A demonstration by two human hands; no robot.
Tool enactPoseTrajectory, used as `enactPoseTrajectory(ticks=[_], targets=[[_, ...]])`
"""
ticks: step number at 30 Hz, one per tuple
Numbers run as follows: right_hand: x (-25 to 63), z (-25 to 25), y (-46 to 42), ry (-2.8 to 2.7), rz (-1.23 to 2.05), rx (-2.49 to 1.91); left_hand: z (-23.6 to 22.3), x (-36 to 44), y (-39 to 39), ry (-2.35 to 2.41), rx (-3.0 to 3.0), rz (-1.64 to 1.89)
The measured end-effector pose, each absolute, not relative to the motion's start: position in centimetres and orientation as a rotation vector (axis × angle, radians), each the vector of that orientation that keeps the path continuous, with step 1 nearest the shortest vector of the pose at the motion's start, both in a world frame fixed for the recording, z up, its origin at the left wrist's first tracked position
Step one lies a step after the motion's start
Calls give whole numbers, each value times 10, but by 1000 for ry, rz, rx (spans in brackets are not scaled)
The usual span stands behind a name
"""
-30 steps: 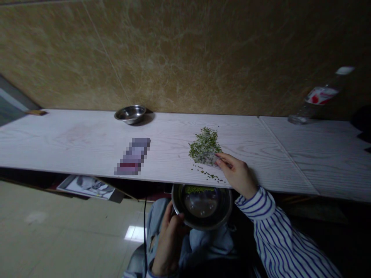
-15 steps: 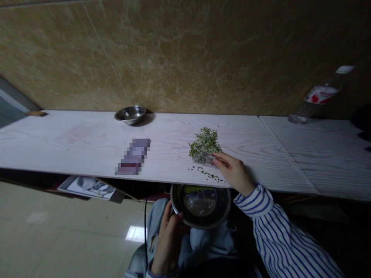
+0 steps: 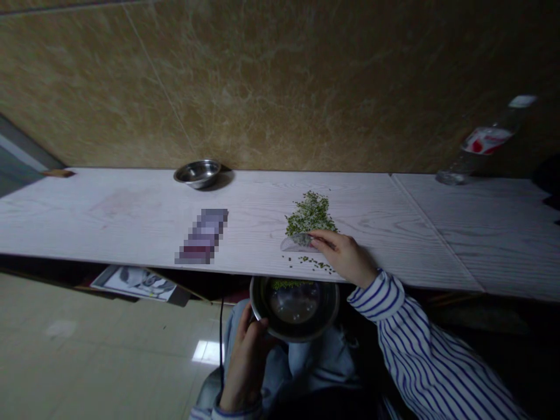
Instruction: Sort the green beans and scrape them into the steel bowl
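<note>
My left hand [image 3: 249, 353] grips the near-left rim of a metal bowl [image 3: 294, 336] below the table's front edge. Small green beans [image 3: 291, 284] lie along the bowl's far side. Pinched in the fingers of my right hand [image 3: 343, 252] is a thin, clear, round-edged plastic piece [image 3: 295, 241], held low over the tabletop; its exact kind cannot be made out. Just beyond it spreads a pile of green beans [image 3: 311, 212]. Several loose beans [image 3: 315, 263] are scattered between the plastic piece and the table edge.
The white wood-grain table [image 3: 254, 233] runs along a marbled wall. A small metal bowl [image 3: 198, 174] stands at the back, with a pixelated flat object [image 3: 203, 236] in front. At the right is a plastic bottle [image 3: 485, 141]. Below the edge, an open drawer [image 3: 135, 284] shows.
My right hand and the clear plastic piece have shifted left along the near side of the pile. My left hand and the bowl have also moved slightly left.
</note>
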State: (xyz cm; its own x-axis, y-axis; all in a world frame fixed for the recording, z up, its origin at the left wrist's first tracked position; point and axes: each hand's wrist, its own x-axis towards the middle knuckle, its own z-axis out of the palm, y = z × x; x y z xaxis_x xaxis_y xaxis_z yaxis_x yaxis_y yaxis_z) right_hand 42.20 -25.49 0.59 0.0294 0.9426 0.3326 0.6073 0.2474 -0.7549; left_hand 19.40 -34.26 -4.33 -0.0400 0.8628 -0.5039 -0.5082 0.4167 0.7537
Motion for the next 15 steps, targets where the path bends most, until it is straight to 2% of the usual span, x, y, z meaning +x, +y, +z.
enactPoseTrajectory(ticks=[15], targets=[[428, 13, -265, -1815, 643, -1340, -45, 188, -341, 1123, 410, 1120]])
